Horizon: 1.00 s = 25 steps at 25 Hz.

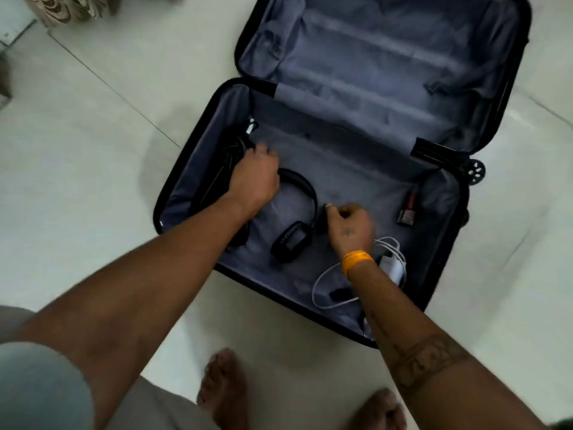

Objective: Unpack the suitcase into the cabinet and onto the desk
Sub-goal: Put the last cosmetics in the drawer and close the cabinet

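A dark suitcase (189,169) lies open on the floor, its grey lining showing. In the near half lie black headphones (302,193), a coil of black cable (231,156), a white charger with its cord (392,265), a small black item (339,294) and a small red and dark object (407,211). My left hand (255,178) reaches down onto the black cable at the left wall, fingers curled on it. My right hand (350,226), with an orange wristband, pinches a small dark piece beside the headphones' ear cup. The far half holds nothing visible.
The suitcase rests on pale floor tiles (93,150). My bare feet (223,392) stand just in front of its near edge. A patterned cloth (66,7) hangs at the top left, and a suitcase wheel (474,172) sticks out at the right.
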### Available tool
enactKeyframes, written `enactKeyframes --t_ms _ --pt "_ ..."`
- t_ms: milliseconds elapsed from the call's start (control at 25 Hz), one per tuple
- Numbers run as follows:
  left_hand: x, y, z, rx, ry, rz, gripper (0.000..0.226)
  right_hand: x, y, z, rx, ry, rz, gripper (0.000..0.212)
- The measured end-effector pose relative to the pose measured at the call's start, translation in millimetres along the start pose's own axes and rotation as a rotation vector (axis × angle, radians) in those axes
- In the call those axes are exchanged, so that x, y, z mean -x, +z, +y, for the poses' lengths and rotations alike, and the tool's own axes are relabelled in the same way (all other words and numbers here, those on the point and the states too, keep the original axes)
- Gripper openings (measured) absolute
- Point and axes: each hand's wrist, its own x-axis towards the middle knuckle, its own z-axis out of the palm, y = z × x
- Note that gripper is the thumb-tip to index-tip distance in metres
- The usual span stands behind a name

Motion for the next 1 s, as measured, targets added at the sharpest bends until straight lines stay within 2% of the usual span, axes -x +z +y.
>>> enactKeyframes --t_ms 160,280,440,600,760,880,1000 --pt "1.4 -5.4 12.5 0.057 -0.085 0.069 0.037 3.7 -5.0 0.3 0.118 -0.023 -0.029 0.037" --pt "-4.1 -13.7 11.0 0.035 -0.082 0.036 0.037 1.2 -3.4 -5.4 0.215 -0.069 -0.019 0.031" --pt "-26.1 -22.0 1.0 0.090 -0.099 0.012 0.020 -2.7 3.7 -4.4 0.287 -0.172 -0.018 0.027" --pt "-28.1 -19.9 -0.8 0.011 -0.050 -0.047 0.017 -0.4 -0.3 -6.2 0.184 -0.114 -0.007 0.026" --pt "-41.0 -24.2 -7.5 0.045 -0.015 -0.106 0.027 3.0 -23.6 -3.4 -0.034 -0.105 0.051 0.023" --pt "-46.6 -29.0 -5.9 0.246 0.035 -0.001 0.023 -8.4 -52.7 3.1 -0.108 -0.164 0.234 0.018" --pt "-42.6 -34.7 24.3 0.655 0.165 0.137 0.018 -30.9 -84.4 10.4 0.041 -0.145 0.376 0.021"
